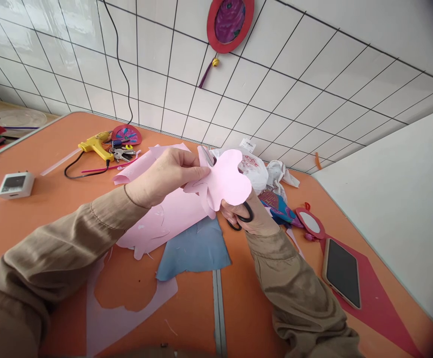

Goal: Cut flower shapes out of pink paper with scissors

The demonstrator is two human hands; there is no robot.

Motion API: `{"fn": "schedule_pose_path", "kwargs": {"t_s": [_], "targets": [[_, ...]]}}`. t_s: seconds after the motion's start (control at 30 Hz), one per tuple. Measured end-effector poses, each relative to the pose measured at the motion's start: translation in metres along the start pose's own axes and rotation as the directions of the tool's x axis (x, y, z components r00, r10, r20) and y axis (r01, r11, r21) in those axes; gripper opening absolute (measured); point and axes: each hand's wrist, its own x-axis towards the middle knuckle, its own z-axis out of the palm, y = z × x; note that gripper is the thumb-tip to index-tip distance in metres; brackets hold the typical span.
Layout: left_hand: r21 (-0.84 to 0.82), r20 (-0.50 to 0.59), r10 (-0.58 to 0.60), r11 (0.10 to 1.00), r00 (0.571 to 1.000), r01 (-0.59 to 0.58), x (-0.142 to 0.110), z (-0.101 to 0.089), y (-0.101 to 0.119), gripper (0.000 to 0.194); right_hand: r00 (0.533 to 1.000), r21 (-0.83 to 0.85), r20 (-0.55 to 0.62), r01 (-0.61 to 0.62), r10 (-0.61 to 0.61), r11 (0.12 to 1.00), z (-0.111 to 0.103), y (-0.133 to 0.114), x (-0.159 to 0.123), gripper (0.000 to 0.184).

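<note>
My left hand (175, 171) pinches the edge of a pink paper cut-out (231, 181) with rounded lobes, held up over the table. Black-handled scissors (247, 214) are in my right hand (254, 214), partly hidden behind the cut-out. A bit of the blades shows near my left fingertips, at the paper's left edge. Below lie a pink sheet (157, 219) with drawn outlines and a blue-grey piece of material (197, 248). Closer to me is a pink offcut (127, 318) with a curved piece cut away.
On the orange table (52, 233), a yellow glue gun (96, 145), keys (121, 153) and a white charger-like box (16, 185) lie left. Plastic bags (256, 171), a small red-framed mirror (310, 222) and a phone (342, 272) on red sheet (380, 298) are right. A tiled wall (157, 59) stands behind.
</note>
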Motion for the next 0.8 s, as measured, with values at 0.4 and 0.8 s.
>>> {"fn": "schedule_pose_path", "kwargs": {"t_s": [0.4,0.8], "targets": [[0.007,-0.009,0.005,1.0,1.0,-0.005,-0.0002,-0.0016,-0.0005,0.035,1.0,-0.036,-0.01,-0.011,0.011,0.999,0.0033,-0.0066,-0.0007,0.048],[0.009,-0.018,0.005,1.0,1.0,-0.005,-0.0001,-0.0023,-0.0026,0.033,1.0,-0.056,0.009,0.007,-0.006,0.998,0.0025,-0.006,-0.0004,0.046]]}}
